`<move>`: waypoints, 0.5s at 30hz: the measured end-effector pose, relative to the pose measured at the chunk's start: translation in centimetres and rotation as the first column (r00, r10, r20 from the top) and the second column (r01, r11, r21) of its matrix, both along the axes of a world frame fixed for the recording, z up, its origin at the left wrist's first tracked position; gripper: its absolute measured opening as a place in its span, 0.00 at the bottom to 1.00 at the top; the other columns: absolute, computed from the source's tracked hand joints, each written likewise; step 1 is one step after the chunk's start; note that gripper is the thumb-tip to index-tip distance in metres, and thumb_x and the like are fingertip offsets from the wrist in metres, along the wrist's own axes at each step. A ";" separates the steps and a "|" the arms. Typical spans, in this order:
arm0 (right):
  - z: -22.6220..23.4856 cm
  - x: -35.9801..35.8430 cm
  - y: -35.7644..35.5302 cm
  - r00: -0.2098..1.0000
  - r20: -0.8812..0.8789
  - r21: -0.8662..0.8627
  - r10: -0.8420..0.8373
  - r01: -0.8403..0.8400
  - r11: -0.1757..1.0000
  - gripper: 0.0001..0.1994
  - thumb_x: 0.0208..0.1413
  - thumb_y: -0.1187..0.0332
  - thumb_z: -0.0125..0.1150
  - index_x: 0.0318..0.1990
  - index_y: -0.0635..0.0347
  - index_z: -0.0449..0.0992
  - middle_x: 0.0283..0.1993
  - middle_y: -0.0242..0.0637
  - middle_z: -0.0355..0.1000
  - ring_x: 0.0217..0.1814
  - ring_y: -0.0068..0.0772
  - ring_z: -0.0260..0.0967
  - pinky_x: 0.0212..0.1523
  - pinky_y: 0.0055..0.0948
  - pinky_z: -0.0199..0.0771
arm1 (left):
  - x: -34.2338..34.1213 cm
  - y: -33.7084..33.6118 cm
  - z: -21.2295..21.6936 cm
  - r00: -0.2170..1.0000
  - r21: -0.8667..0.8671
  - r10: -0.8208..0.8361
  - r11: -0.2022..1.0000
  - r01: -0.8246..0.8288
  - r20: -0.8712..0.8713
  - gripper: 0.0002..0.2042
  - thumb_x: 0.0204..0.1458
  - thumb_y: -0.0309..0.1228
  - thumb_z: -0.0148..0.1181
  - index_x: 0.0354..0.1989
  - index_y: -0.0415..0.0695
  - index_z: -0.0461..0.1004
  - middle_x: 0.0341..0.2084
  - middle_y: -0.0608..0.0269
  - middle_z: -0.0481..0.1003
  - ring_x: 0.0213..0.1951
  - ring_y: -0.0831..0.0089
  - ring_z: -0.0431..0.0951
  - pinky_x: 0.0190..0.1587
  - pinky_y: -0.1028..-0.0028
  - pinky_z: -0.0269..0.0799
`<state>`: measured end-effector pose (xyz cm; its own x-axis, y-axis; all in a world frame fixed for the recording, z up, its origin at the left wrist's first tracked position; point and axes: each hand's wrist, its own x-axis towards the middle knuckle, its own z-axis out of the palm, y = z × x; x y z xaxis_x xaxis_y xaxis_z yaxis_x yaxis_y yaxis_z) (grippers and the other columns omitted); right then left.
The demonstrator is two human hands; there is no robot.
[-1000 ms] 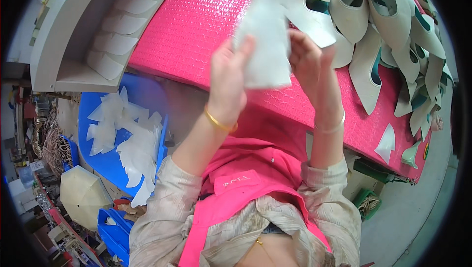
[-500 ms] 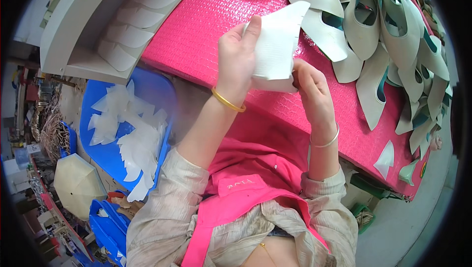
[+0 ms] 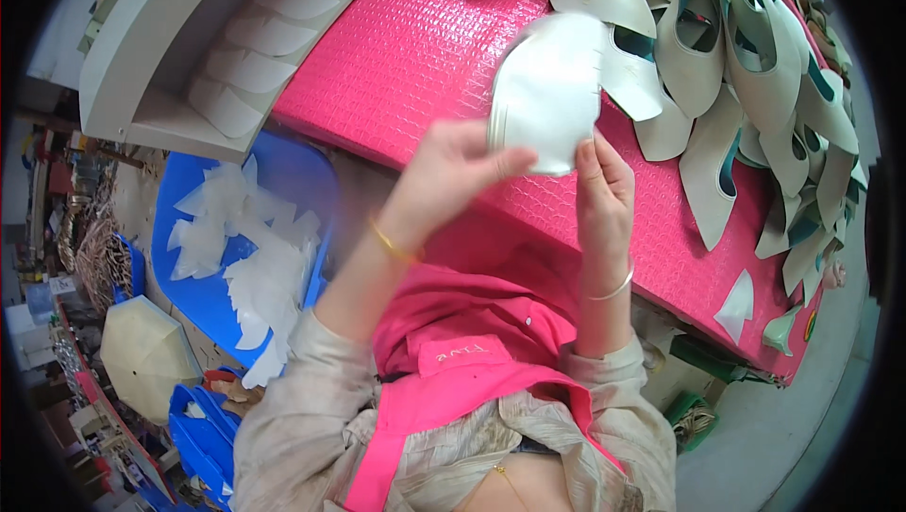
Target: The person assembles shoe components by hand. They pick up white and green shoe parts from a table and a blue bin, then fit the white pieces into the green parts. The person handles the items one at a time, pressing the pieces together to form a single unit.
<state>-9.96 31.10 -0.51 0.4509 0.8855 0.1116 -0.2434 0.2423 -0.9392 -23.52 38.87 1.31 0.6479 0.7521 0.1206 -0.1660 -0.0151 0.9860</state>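
Both hands raised above pink table (image 3: 415,50). Left hand (image 3: 453,167) and right hand (image 3: 604,186) pinch thin stack of white curved pieces (image 3: 547,87) by lower edges. Risk: light fingertip grip, stack could fan apart, slip onto table.

Pink textured mat (image 3: 415,50) across table, centre to 3 o'clock. Pile of cream and teal shoe uppers (image 3: 746,68) at 1–2 o'clock. Blue tray (image 3: 293,177) at 9 o'clock holding white cut pieces (image 3: 250,267). Grey shelf (image 3: 142,59) at 10–11 o'clock, row of white pieces (image 3: 255,50) on it.
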 end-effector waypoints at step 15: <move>0.0 1.0 2.7 0.904 -0.425 -0.063 0.046 -0.080 0.995 0.26 0.59 0.50 0.40 0.49 0.68 0.65 0.44 0.37 0.69 0.45 0.23 0.67 0.46 0.23 0.66 | 1.0 -3.1 -1.9 0.979 -0.331 0.118 0.942 -0.057 0.166 0.15 0.54 0.32 0.52 0.42 0.31 0.70 0.35 0.58 0.75 0.36 0.76 0.75 0.43 0.77 0.69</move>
<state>-8.99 33.81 -0.50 0.3838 0.9117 -0.1466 -0.6338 0.1446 -0.7599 -22.57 35.80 -0.63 0.5679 0.8225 -0.0294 -0.3544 0.2767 0.8932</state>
